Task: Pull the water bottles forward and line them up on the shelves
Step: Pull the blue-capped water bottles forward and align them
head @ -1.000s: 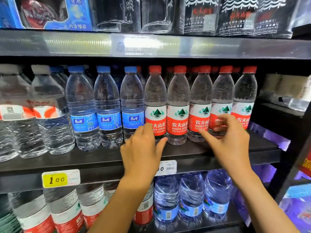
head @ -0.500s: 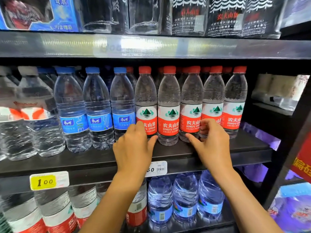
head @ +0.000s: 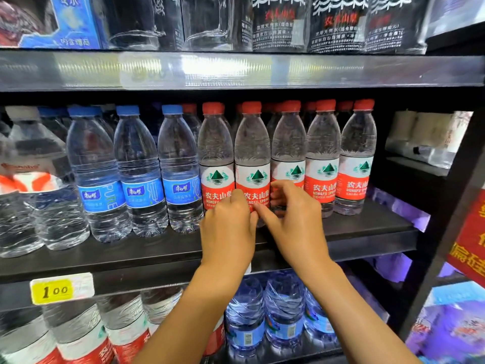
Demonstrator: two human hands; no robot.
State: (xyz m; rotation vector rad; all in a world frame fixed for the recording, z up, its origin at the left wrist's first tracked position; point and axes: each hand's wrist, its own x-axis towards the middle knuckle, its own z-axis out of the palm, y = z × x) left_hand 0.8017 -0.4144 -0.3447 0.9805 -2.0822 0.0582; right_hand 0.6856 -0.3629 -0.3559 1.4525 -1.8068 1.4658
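Five red-cap, red-label water bottles stand in a front row on the black middle shelf (head: 367,228), with more behind them. My left hand (head: 227,228) is curled low around the front of the second red-cap bottle (head: 252,143), its fingertips reaching into the gap beside the first red-cap bottle (head: 215,143). My right hand (head: 295,219) curls its fingers round the third red-cap bottle (head: 288,143), with its thumb stretched left toward my other hand. The two hands nearly touch. The bottoms of these bottles are hidden.
Three blue-cap bottles (head: 141,164) stand left of the red ones, then larger clear bottles (head: 34,185). A yellow price tag (head: 61,287) is on the shelf edge. Black-label bottles (head: 336,22) fill the top shelf; blue-tinted bottles (head: 284,316) stand below. A black upright (head: 462,179) is on the right.
Both hands have drawn together. My right hand shifted left from the fourth red-cap bottle to the third, and my left hand slid right from the first toward the second.
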